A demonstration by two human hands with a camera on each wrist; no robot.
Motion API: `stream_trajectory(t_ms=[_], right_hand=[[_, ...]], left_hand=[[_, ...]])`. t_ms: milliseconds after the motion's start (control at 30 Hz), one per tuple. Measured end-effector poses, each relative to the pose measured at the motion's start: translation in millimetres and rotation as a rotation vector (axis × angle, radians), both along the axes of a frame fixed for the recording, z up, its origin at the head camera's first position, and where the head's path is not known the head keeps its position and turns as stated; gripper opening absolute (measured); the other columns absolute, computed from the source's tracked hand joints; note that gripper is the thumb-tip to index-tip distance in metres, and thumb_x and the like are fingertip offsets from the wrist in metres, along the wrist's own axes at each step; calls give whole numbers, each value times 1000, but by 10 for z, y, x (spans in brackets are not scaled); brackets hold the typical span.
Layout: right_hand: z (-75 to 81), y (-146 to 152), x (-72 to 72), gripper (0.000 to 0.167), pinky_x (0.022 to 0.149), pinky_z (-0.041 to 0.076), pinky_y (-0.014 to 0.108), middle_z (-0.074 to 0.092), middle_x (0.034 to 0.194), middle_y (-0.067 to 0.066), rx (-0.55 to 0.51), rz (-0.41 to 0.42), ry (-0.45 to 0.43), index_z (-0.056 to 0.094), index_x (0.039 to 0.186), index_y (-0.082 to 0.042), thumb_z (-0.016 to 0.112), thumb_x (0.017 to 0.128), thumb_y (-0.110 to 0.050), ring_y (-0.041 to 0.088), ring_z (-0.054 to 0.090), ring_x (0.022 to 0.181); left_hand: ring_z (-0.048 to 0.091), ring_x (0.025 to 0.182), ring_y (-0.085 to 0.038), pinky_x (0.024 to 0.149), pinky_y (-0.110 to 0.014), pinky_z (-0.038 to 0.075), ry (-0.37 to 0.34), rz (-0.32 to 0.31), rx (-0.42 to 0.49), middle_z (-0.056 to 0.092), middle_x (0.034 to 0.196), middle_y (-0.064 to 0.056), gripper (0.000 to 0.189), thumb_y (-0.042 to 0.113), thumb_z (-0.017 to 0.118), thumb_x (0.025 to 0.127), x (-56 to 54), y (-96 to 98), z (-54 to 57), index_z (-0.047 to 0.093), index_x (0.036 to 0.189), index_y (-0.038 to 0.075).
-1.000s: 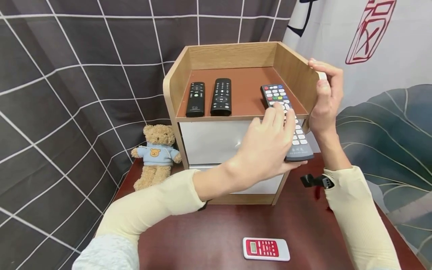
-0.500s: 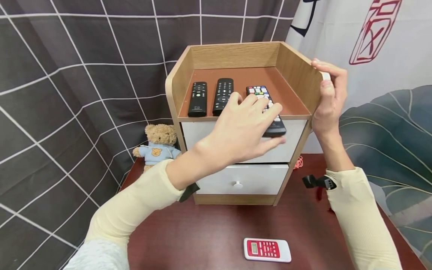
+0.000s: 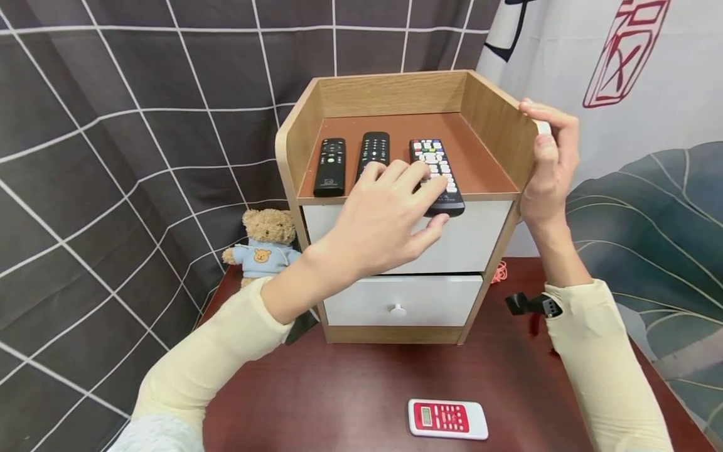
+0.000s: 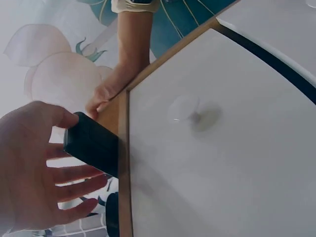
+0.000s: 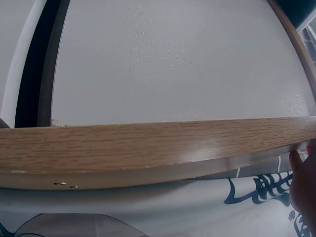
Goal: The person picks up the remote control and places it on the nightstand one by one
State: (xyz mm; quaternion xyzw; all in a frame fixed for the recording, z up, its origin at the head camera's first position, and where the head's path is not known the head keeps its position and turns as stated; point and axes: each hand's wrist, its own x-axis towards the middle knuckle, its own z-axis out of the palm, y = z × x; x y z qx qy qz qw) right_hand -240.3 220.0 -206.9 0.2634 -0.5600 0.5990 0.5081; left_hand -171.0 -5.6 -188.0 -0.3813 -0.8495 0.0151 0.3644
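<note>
My left hand (image 3: 373, 223) holds a black remote control (image 3: 447, 202) with white and coloured buttons, fingers over its face and thumb at its near end. That end sticks out past the front edge of the wooden cabinet (image 3: 390, 196); the far part is over the brown top shelf. In the left wrist view the thumb touches the end of the remote (image 4: 91, 143). My right hand (image 3: 550, 166) grips the front edge of the cabinet's right side panel (image 3: 497, 129). Two more black remotes, a left one (image 3: 330, 166) and a middle one (image 3: 375, 147), lie on the shelf.
A white and red remote with a small display (image 3: 447, 419) lies on the dark red table (image 3: 339, 389). A teddy bear in a blue shirt (image 3: 262, 245) sits left of the cabinet. Below the shelf are two white drawers, the lower with a knob (image 3: 398, 310).
My left hand has carried the remote leftward and in over the shelf, closer to the middle remote. The right hand keeps its grip on the side panel.
</note>
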Motion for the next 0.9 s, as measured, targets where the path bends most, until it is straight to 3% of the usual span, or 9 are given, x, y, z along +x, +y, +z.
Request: stream_trajectory(t_ms=[100,233,533,900], right_hand=[[3,3,3,36,107,36,32,67,116,4,3,-1,-2,63,109,-4,37,87,-12,28,55,123],[11,-5,6,36,107,36,32,67,116,4,-2,1,-1,63,109,-4,37,86,-12,28,55,122],[9,-20,13,37,108,35,32,66,117,3,19,-13,-6,63,111,-4,35,87,-13,26,55,122],[4,-4,6,36,109,35,32,66,117,2,22,-11,-7,63,110,-4,36,88,-13,26,55,123]], left_hand=[[59,109,-22,92,-39,44,31,-27,12,64,116,-3,34,39,50,100,-28,-3,-13,64,123,18],[58,112,-23,94,-39,45,48,-3,-3,64,118,-5,34,38,49,102,-81,19,-23,64,124,16],[58,122,-24,104,-38,44,-10,13,-3,64,126,-6,32,33,55,101,-204,21,-20,62,125,13],[55,125,-24,107,-42,40,-16,26,7,62,131,-8,35,34,56,100,-269,38,-46,60,128,13]])
